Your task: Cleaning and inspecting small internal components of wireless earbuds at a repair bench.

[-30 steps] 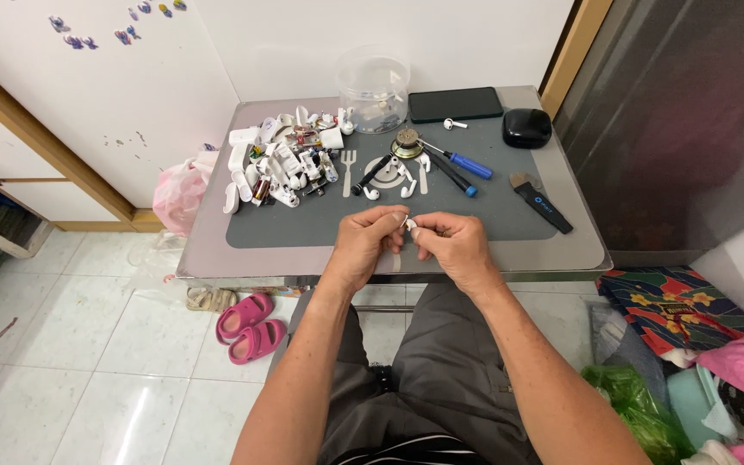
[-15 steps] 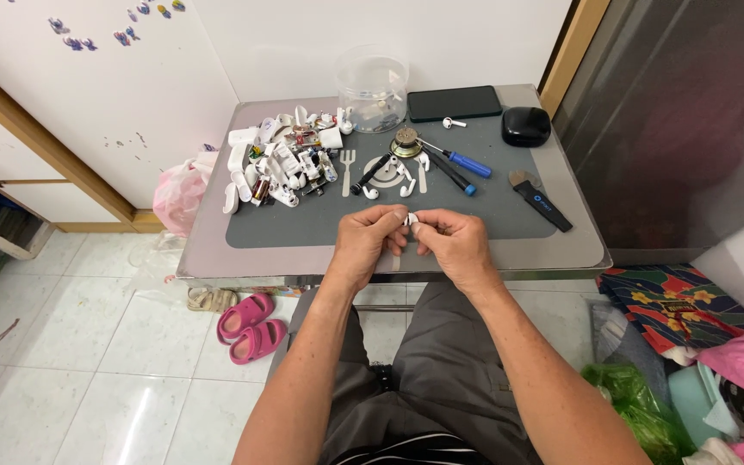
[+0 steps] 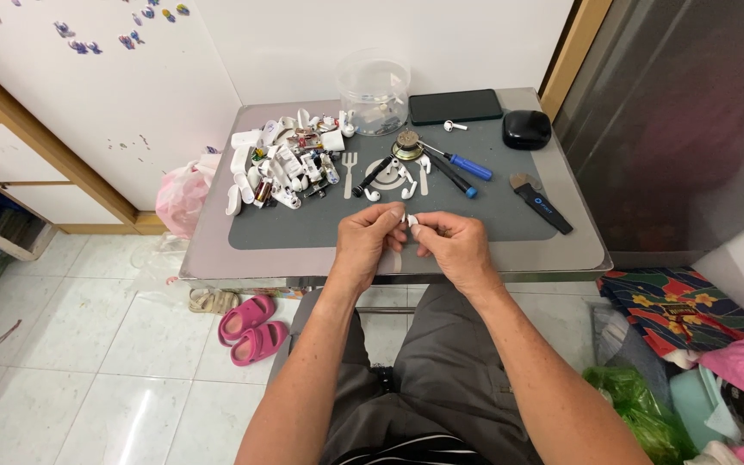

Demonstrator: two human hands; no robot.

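Hands meet at near edge of bench: left hand and right hand both pinch small white earbud part, probably earbud shell. Risk: part slips from fingertips, falls past edge to floor. Strong twist may crack it.

Both forearms extended, left hand and right hand together, fingertips pinched
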